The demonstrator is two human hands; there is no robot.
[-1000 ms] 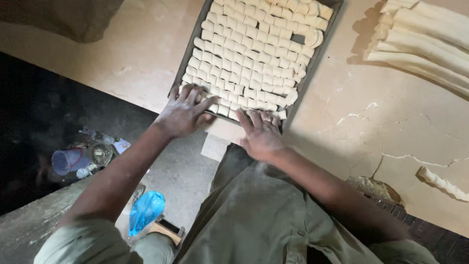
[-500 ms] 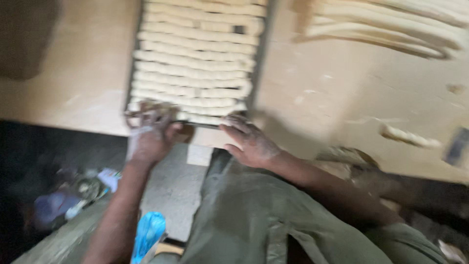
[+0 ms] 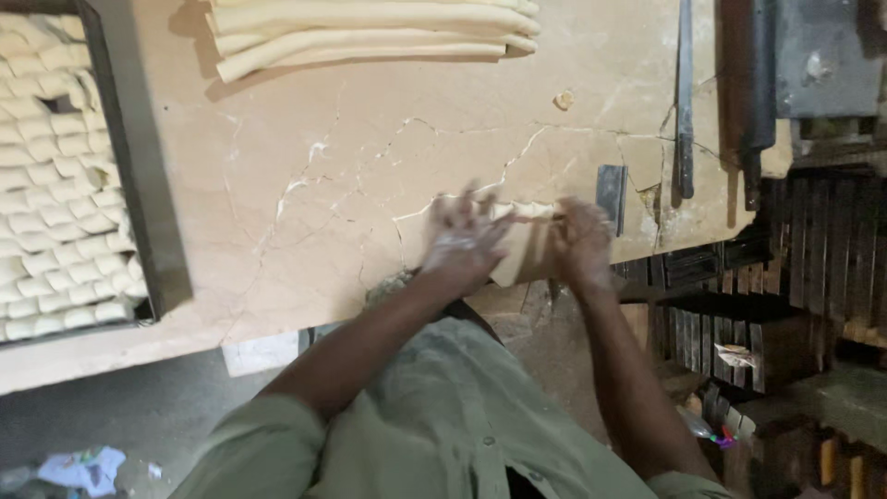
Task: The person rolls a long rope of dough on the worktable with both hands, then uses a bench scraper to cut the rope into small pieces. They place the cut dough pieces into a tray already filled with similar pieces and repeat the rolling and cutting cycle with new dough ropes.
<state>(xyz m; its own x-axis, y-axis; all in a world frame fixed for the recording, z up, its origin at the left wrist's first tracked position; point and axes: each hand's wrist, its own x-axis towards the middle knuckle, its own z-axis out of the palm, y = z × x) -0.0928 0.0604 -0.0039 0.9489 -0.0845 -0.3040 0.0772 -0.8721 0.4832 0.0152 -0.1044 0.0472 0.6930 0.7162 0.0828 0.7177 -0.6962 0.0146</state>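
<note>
Hands have left our tray of pale dough pieces (image 3: 65, 176), now at nine o'clock; left hand (image 3: 467, 242) and right hand (image 3: 580, 242) press open-palmed on a pale rope of dough (image 3: 527, 212).

Lighting even and moderately bright on the pale surface (image 3: 370, 166). Soft shadows fall left of and below the stacked dough strips (image 3: 370, 32). Left hand (image 3: 467, 242) and right hand (image 3: 580, 242) smeared by motion blur; fingers indistinct. Right of the grip, dark and underexposed. No glare.
</note>
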